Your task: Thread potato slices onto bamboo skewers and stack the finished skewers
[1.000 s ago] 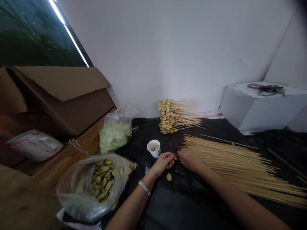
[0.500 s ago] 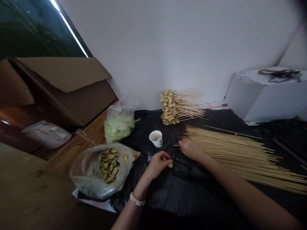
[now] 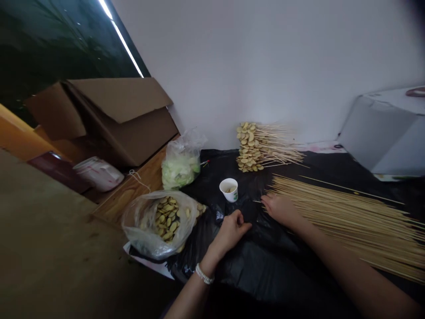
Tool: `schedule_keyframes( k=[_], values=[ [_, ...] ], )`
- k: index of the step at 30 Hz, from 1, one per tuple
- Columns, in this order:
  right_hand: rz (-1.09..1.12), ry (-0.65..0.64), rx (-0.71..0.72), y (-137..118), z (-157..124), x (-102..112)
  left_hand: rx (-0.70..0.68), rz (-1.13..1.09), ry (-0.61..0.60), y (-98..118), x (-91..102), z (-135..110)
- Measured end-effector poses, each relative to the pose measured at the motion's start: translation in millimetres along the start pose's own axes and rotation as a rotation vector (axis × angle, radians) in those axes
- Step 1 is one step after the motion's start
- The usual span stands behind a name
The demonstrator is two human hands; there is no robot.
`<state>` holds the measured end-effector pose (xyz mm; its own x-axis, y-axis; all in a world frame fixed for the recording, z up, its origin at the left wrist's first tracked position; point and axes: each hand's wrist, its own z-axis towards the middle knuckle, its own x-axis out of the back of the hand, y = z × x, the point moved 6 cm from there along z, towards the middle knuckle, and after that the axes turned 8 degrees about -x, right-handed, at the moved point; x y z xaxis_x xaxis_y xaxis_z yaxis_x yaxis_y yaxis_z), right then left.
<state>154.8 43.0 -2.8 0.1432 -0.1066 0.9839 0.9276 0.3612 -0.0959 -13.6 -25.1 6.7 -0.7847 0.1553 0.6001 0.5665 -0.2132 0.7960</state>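
Observation:
My left hand (image 3: 233, 230) is closed with thumb and fingers curled together over the black plastic sheet; what they hold, if anything, is hidden. To its right, my right hand (image 3: 277, 208) pinches a bamboo skewer (image 3: 256, 201), whose thin tip pokes out left of the fingers. Under and beside that wrist spreads a wide layer of loose skewers (image 3: 345, 221). A white paper cup (image 3: 229, 190) with a few small pieces inside stands just beyond the left hand. Left of it, an open clear bag (image 3: 134, 221) holds yellowish slices, perhaps potato (image 3: 168, 219).
Skewers loaded with slices (image 3: 249, 148) are stacked near the wall, sticks pointing right. A tied bag of pale green vegetable (image 3: 181, 168) stands behind the open bag. A cardboard box (image 3: 133, 133) is at left; a white box (image 3: 388, 133) stands at right.
The view has swung left, so things sit farther right in it. A slice that showed at my left fingertips is now out of sight. My right hand keeps its pinch on the skewer.

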Motion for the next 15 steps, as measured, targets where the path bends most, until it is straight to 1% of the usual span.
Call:
schedule_keyframes(
  k=[1, 3, 4, 5, 8, 11, 13, 15],
  values=[
    [0.001, 0.002, 0.004, 0.2, 0.0, -0.9, 0.034, -0.086, -0.006, -0.6, 4.1, -1.6],
    [0.001, 0.009, 0.008, 0.6, 0.0, -2.3, 0.113, -0.269, -0.036, 0.4, 18.3, -7.4],
    [0.001, 0.013, 0.007, 1.0, 0.0, -2.9, 0.131, -0.337, -0.045, 3.4, 30.2, -11.3],
    [0.002, 0.017, 0.005, 1.3, 0.0, -3.3, 0.128, -0.365, -0.036, 7.4, 46.4, -15.5],
    [0.007, 0.018, 0.009, 2.0, 0.0, -4.8, 0.157, -0.314, 0.076, 11.3, 110.1, -31.1],
    [0.01, 0.02, 0.017, 3.2, 0.4, -7.2, 0.193, -0.237, 0.26, -1.4, 173.6, -45.3],
    [0.007, 0.026, 0.016, 4.7, 1.0, -9.3, 0.21, -0.116, 0.346, -16.4, 203.4, -51.0],
    [0.004, 0.036, 0.015, 5.9, 1.3, -11.1, 0.27, 0.118, 0.388, -33.3, 221.6, -54.7]
  ],
)
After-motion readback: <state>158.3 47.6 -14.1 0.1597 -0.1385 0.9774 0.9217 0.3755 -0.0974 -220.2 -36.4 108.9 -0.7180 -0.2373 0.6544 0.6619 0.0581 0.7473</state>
